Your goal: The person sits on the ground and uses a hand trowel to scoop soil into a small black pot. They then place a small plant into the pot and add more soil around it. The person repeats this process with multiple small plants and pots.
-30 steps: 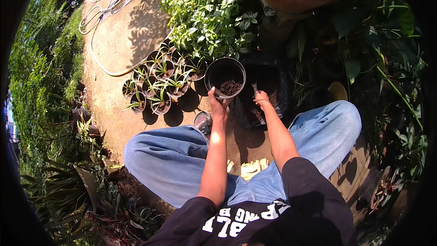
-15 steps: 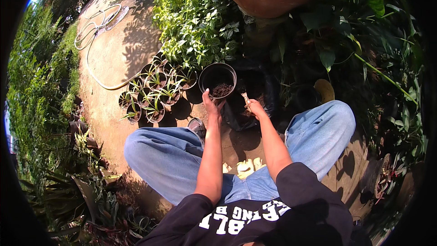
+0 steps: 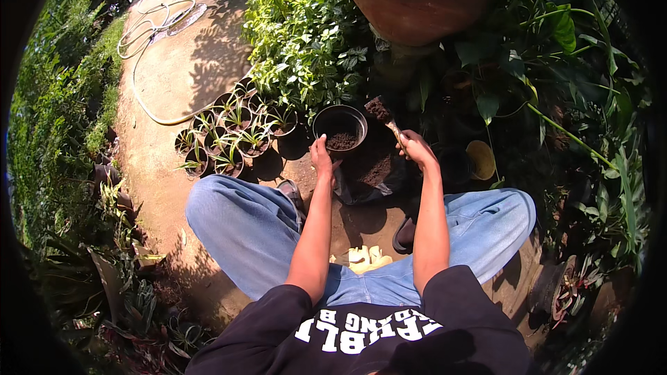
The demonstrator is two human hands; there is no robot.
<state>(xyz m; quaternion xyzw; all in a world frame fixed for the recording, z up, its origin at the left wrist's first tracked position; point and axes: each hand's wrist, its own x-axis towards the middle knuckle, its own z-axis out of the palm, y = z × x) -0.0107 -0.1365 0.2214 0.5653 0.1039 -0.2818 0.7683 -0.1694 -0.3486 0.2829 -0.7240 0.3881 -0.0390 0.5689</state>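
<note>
Two items were gripped: black plastic pot (image 3: 340, 117) in left hand (image 3: 322, 157), soil-loaded trowel (image 3: 391, 124) in right hand (image 3: 417, 149).
Just ahead of the left hand, the pot looked light, flexible, best held near its rim.

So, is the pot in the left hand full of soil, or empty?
Neither: partly filled. In the pot, held by the left hand, dark soil lies low, while bare inner wall shows above it.

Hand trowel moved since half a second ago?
Yes. Judged against the black soil bag, the hand trowel has lifted out and shifted toward the picture's top, its soil-laden blade now clear of the bag.
</note>
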